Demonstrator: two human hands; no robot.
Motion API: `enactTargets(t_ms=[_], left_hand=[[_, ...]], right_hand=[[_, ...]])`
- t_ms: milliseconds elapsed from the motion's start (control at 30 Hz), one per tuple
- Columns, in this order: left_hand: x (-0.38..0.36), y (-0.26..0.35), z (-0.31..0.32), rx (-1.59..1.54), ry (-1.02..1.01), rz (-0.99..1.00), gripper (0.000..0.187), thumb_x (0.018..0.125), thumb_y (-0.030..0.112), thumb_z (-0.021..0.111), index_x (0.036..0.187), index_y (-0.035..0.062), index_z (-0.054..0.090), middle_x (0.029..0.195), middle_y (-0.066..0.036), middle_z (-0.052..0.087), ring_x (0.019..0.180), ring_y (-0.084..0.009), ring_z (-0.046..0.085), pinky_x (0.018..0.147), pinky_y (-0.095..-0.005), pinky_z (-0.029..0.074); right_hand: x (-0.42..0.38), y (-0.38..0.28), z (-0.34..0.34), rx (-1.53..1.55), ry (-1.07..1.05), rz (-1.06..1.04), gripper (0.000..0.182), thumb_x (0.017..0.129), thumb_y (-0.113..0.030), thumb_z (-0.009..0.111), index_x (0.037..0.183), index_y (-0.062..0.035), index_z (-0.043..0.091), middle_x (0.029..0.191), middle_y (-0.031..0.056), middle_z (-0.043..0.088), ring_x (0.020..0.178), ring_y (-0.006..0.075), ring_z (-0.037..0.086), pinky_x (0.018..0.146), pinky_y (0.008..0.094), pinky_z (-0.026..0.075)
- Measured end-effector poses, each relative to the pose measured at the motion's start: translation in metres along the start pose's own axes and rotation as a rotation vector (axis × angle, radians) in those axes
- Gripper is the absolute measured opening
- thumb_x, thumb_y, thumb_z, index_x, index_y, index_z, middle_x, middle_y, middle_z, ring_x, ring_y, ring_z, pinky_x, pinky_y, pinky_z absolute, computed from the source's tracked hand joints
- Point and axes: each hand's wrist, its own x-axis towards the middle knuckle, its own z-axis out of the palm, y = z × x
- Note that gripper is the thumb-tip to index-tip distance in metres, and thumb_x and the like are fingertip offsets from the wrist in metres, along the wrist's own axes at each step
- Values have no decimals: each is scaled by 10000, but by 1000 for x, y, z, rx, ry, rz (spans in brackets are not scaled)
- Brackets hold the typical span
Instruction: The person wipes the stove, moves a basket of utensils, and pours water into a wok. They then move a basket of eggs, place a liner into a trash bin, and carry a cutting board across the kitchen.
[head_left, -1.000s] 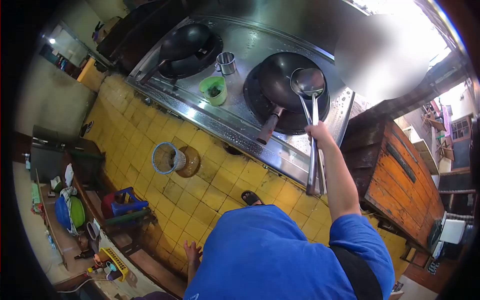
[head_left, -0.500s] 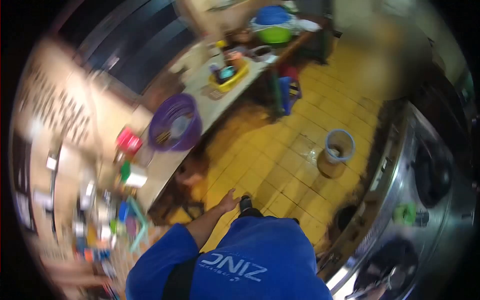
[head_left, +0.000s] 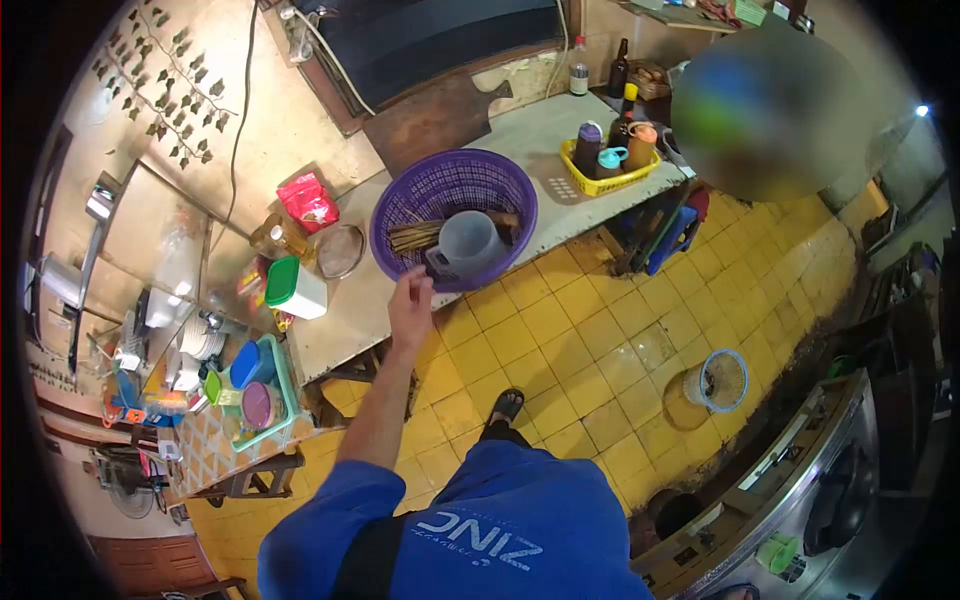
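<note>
The left hand (head_left: 410,305) reaches the purple basket (head_left: 400,205) at its six o'clock rim — grip unclear. Inside sits a jug (head_left: 468,243). The right hand is out of sight.

One purple basket (head_left: 455,195) sits on the counter, holding one clear plastic jug (head_left: 470,243) and one bundle of thin sticks (head_left: 415,236). One yellow caddy (head_left: 607,178) holds four bottles. Two more bottles stand by the wall. There is one red packet (head_left: 307,201), one green-lidded white tub (head_left: 294,288), one round strainer (head_left: 340,251), and one blue-rimmed bucket (head_left: 722,381) on the floor.
</note>
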Motion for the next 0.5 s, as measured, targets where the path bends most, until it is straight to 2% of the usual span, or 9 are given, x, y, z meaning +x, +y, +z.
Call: enactTargets(t_ms=[33, 67, 100, 133, 167, 200, 300, 367, 500], left_hand=[[31, 17, -1, 93, -75, -3, 351, 879, 143, 600, 1200, 24, 526, 1009, -85, 631, 893, -147, 603, 768, -276, 495], [62, 31, 3, 185, -152, 1, 371, 863, 171, 618, 1192, 21, 536, 1019, -115, 637, 912, -186, 619, 791, -300, 499], [89, 29, 14, 174, -159, 0, 371, 863, 171, 618, 1192, 21, 536, 1019, -115, 637, 912, -186, 619, 791, -300, 499], [111, 27, 26, 362, -252, 274, 401, 820, 178, 641, 1185, 38, 553, 1031, -138, 638, 924, -243, 625, 815, -347, 500], [134, 23, 32, 547, -343, 554, 431, 778, 185, 663, 1179, 55, 571, 1044, -160, 639, 936, -301, 632, 838, -393, 500], [160, 8, 36, 538, -356, 557, 431, 778, 185, 663, 1179, 55, 571, 1044, -160, 639, 936, -301, 632, 838, -393, 500], [216, -24, 38, 650, -574, 347, 507, 722, 181, 674, 1202, 65, 560, 1158, -172, 594, 1060, -337, 568, 916, -427, 451], [232, -7, 18, 1090, -910, 65, 515, 709, 135, 653, 1210, 68, 557, 1212, -165, 565, 1094, -334, 550, 921, -418, 448], [224, -22, -10, 961, -753, 313, 468, 717, 153, 654, 1167, 49, 577, 1152, -176, 593, 1056, -339, 572, 907, -423, 457]], right_hand=[[5, -9, 58, 274, -135, -144, 308, 850, -216, 583, 1088, -20, 575, 898, 95, 639, 802, 256, 612, 718, 357, 497], [14, 8, 138, 837, -274, -235, 310, 849, -213, 584, 1091, -18, 574, 902, 96, 640, 807, 258, 613, 722, 358, 498], [-33, -119, 82, 74, -411, -275, 341, 839, -144, 577, 1140, 16, 550, 984, 127, 641, 910, 257, 609, 811, 361, 482], [-83, -200, 82, 492, -496, -282, 354, 839, -112, 571, 1162, 27, 539, 1002, 141, 638, 939, 228, 603, 830, 336, 473], [-121, -260, 81, 637, -590, -389, 337, 834, -104, 581, 1141, 30, 550, 1041, 141, 628, 950, 220, 602, 848, 329, 468], [-157, -346, 42, 431, -730, -540, 280, 832, -49, 579, 1106, 6, 565, 1085, 163, 600, 984, 270, 596, 864, 332, 462], [-231, -464, 9, 439, -708, -1030, 254, 801, -48, 609, 1051, -11, 582, 993, 175, 607, 945, 332, 590, 827, 394, 471], [-269, -510, -9, 566, -836, -976, 249, 783, -47, 618, 1030, -23, 587, 971, 175, 605, 928, 353, 582, 804, 403, 477], [-325, -574, -25, 533, -1006, -1099, 252, 776, -46, 622, 1026, -32, 590, 981, 169, 611, 927, 358, 582, 792, 406, 480]])
